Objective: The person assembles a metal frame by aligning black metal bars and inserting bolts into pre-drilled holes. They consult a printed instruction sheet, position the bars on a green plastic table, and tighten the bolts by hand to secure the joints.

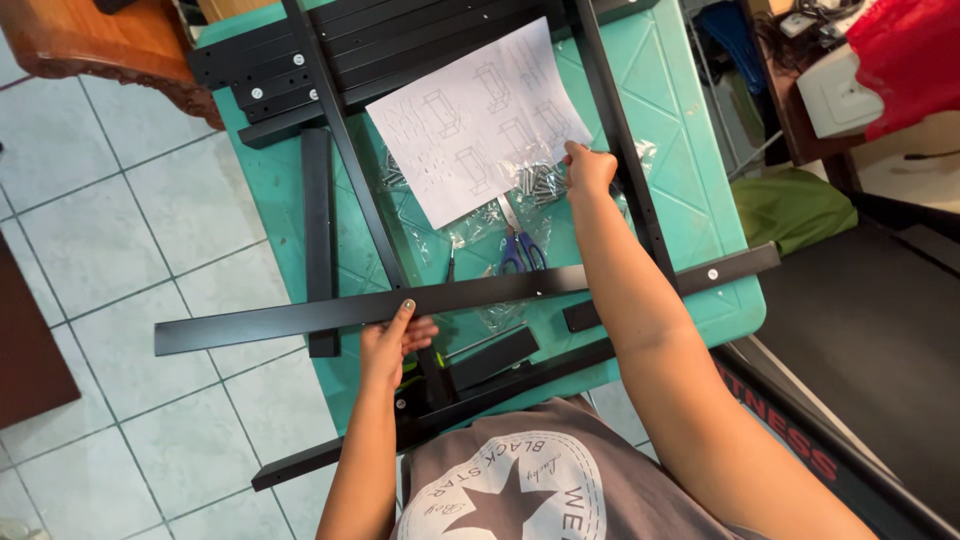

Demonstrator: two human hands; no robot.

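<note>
My left hand (393,340) rests on a long black metal bar (300,318) that lies across the near part of a teal plastic table (690,170), with the fingers over its near edge. My right hand (588,168) reaches forward to the edge of a white instruction sheet (480,115) and a clear bag of silver screws (540,183); its fingers are curled there, and whether they pinch anything is hidden. Blue-handled scissors (520,250) lie just beyond the bar. A black metal frame (620,140) lies under the sheet.
More black bars (320,230) lie on and overhang the table. A wooden piece of furniture (100,40) stands far left on the tiled floor (120,230). A treadmill (850,330), a green cloth (790,205) and a red cloth (910,60) are at the right.
</note>
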